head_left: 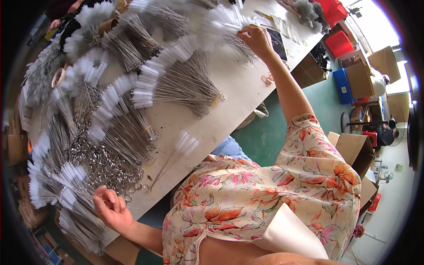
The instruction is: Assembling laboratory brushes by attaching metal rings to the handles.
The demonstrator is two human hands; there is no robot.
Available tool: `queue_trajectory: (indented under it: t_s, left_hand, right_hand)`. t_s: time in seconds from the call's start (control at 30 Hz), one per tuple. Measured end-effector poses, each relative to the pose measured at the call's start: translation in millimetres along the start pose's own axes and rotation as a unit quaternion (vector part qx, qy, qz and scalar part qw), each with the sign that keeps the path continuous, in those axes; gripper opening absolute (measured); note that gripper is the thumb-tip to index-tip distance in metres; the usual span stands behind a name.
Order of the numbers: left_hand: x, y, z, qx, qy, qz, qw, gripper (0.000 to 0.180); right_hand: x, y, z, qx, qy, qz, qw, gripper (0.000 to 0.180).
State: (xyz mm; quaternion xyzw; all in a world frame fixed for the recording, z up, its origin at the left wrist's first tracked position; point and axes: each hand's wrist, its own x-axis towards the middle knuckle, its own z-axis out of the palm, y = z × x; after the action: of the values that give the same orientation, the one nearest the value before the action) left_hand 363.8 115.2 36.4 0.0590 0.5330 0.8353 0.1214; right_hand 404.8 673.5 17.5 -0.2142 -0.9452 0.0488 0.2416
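Closest in, left hand (110, 207) pinches 1 thin wire brush stem beside the loose metal rings (104, 165). Right hand (256, 39) closes on brushes in the far bundle (229, 33). Many tied brush bundles (176, 84) lie finished, judging by their bands; 2 loose brushes (176, 152) and plenty of rings remain.

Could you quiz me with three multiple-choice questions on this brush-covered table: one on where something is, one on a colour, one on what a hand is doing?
1. Where does the pile of metal rings lie?
A. near the left hand
B. on the floor
C. in a red bin

2. What colour are the bristles of the wire brushes?
A. black
B. white
C. green

3. What is the right hand doing?
A. resting in the lap
B. holding a cup
C. reaching out to a brush bundle

Answers: A, the rings sit just above that hand; B, the tips are white; C, the arm stretches across, fingers at the brushes.
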Motion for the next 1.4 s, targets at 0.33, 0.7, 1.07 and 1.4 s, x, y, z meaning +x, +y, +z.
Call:
queue_trajectory:
  t_s: [0.33, 0.7, 1.07, 1.4]
  left_hand:
    - [-9, -2, -6, 0.028, 0.061, -0.007, 0.998, 0.034]
    - [-13, -5, -14, 0.031, 0.081, -0.004, 0.996, 0.035]
    - [-13, -15, -24, 0.036, 0.058, -0.018, 0.998, 0.038]
    - [-11, -29, -35, 0.069, 0.052, -0.004, 0.996, 0.035]
  right_hand:
    - [87, 24, -19, 0.266, -0.096, 0.198, 0.938, 0.017]
    - [108, -17, -76, 0.335, 0.126, 0.070, 0.931, 0.012]
    - [1, -117, 1, 0.038, -0.179, 0.081, 0.980, 0.025]
    - [7, -111, 14, 0.349, -0.060, 0.160, 0.921, 0.017]
